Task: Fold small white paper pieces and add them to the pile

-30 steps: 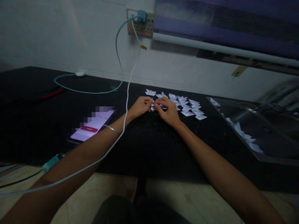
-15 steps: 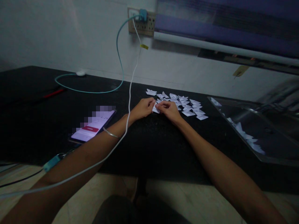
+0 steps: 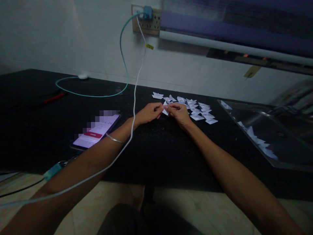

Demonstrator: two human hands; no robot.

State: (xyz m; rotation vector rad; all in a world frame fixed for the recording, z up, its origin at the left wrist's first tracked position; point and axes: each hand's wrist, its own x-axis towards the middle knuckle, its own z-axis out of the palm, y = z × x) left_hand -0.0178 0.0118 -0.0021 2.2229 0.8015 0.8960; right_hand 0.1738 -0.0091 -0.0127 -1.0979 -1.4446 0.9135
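Between my fingertips is a small piece of folded white paper (image 3: 165, 112), held just above the black countertop (image 3: 158, 153). My left hand (image 3: 149, 112) pinches its left side, thumb against fingers. From the right, my right hand (image 3: 179, 114) pinches the same paper. Its exact folds are partly hidden by the fingers. Right behind and beside my right hand lie several white folded paper boats (image 3: 197, 116) in a loose cluster. One paper boat (image 3: 157, 95) sits a little apart at the cluster's far left.
A lit phone (image 3: 96, 132) lies beside my left forearm. A white cable (image 3: 134, 112) hangs from the wall socket (image 3: 153, 24) across that forearm. A teal cable (image 3: 90, 96) loops at the back left. On the right is a metal sink (image 3: 271, 164), with white paper shapes along its edge.
The folded paper has turned between my fingers and now shows a pointed top. Both hands stay nearly in place, still pinching it. The view has shifted slightly.
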